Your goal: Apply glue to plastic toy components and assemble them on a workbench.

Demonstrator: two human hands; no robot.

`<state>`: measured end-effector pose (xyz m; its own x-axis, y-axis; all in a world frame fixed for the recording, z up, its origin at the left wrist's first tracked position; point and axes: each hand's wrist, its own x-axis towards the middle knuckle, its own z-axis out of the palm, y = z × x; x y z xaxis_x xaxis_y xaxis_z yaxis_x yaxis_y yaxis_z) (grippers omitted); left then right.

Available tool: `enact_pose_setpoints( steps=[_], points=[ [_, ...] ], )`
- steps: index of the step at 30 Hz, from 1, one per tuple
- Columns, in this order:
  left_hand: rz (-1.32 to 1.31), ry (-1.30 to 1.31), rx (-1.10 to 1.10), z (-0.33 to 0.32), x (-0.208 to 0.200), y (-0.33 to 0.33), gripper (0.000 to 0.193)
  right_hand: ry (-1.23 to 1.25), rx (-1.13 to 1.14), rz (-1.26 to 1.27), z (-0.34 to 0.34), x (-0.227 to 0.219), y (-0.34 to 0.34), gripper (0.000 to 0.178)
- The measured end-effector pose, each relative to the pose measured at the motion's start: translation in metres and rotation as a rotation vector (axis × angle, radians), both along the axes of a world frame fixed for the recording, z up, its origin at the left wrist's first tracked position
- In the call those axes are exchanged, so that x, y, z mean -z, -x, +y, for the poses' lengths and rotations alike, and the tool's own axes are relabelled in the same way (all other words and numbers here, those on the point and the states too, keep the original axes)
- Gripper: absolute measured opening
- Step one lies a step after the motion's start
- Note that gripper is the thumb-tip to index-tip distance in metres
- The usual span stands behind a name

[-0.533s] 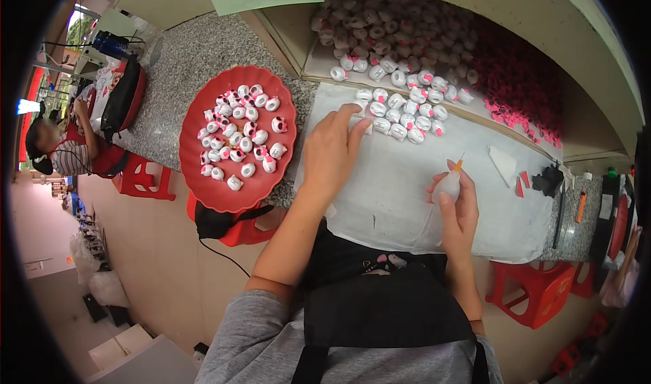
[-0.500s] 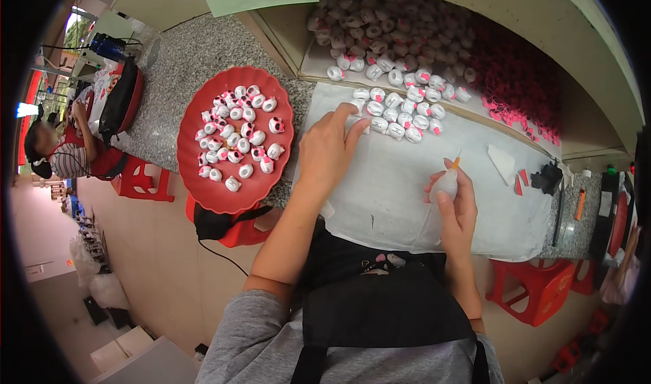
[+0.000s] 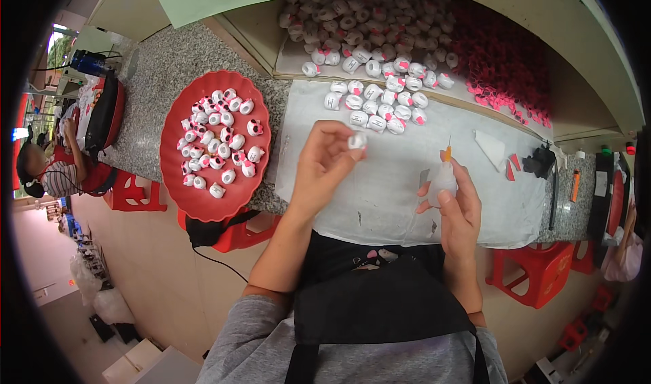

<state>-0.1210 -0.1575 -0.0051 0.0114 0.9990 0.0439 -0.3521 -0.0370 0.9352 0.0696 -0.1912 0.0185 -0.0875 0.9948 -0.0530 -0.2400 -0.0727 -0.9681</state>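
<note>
The left hand [image 3: 324, 167] has lifted off the far cluster of beads [image 3: 377, 106], its fingers now pinching one small white bead [image 3: 357, 140] above the bench [image 3: 400, 194], while the right hand [image 3: 456, 211] grips a squeeze bottle [image 3: 442, 180] close beside it.

left hand [image 3: 325, 164] pinching white bead [image 3: 357, 140], right hand [image 3: 456, 204] gripping glue bottle [image 3: 443, 180]

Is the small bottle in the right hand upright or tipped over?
Upright. The right hand grips the small translucent bottle with its orange nozzle pointing up, away from the white cloth.
</note>
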Motion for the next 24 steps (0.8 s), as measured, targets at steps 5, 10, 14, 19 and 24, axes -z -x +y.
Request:
enact_pose_setpoints(
  steps=[5,10,14,19,24],
  points=[
    [-0.215,0.077,0.191,-0.004,-0.013,-0.024,0.019,0.031,0.194,0.149,-0.005,-0.009,-0.001,0.033],
    [-0.422,0.055,0.226,-0.015,-0.012,-0.037,0.021,-0.138,0.350,0.279,-0.001,-0.033,-0.006,0.035],
    [-0.462,0.065,0.186,-0.022,-0.026,-0.044,0.027,-0.223,0.480,0.307,0.001,-0.045,-0.008,0.039],
    [-0.356,0.055,0.191,-0.026,-0.024,-0.043,0.032,-0.632,0.385,-0.083,-0.009,-0.046,-0.002,0.034],
    [-0.321,0.004,0.174,-0.028,-0.024,-0.043,0.034,-0.758,0.194,-0.353,-0.022,-0.046,-0.005,0.044]
  ],
)
